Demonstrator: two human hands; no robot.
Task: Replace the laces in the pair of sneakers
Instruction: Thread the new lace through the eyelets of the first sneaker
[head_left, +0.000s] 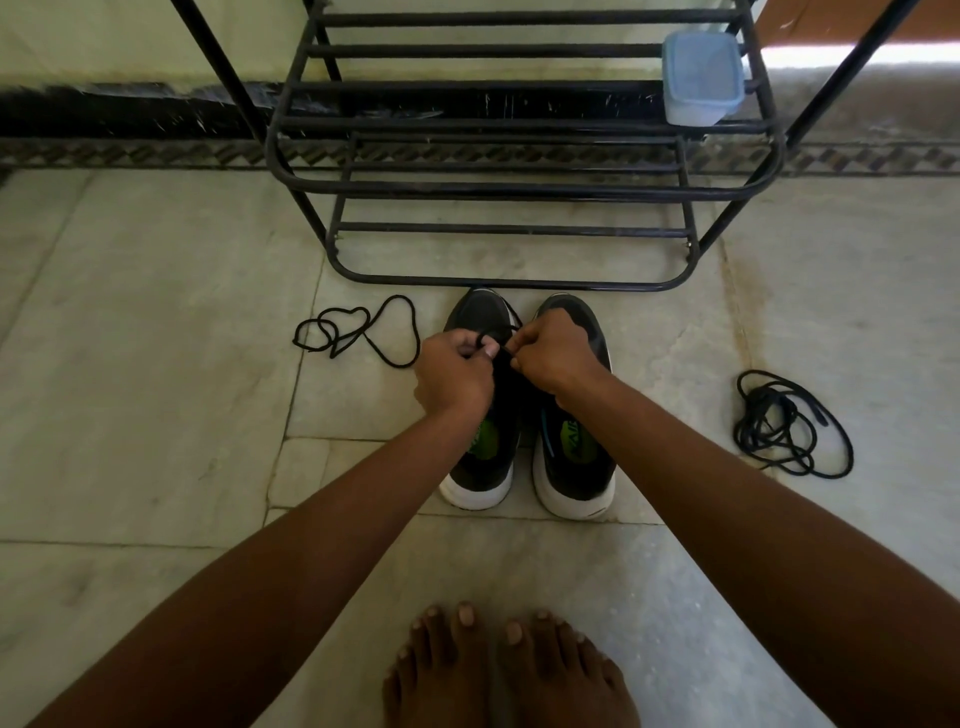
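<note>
The pair of sneakers stands side by side on the stone floor (156, 364), toes just short of the black metal rack (519, 187), heels toward the person's bare feet (509, 670). Both hands meet over the left sneaker (480, 467): the left hand (454, 371) has its fingers curled round a dark lace (488, 340), and the right hand (553, 353) pinches the same lace from the other side, reaching across the right sneaker (574, 467) to do so. Holding an end in each hand keeps the cord taut, probably for threading or tying, though the eyelets are hidden beneath the knuckles. One loose lace (358, 330) lies on the floor to the left, and a tangled bundle of lace (789, 423) lies well apart to the right, within reach. A lidded plastic tub (701, 78) sits on the rack.
</note>
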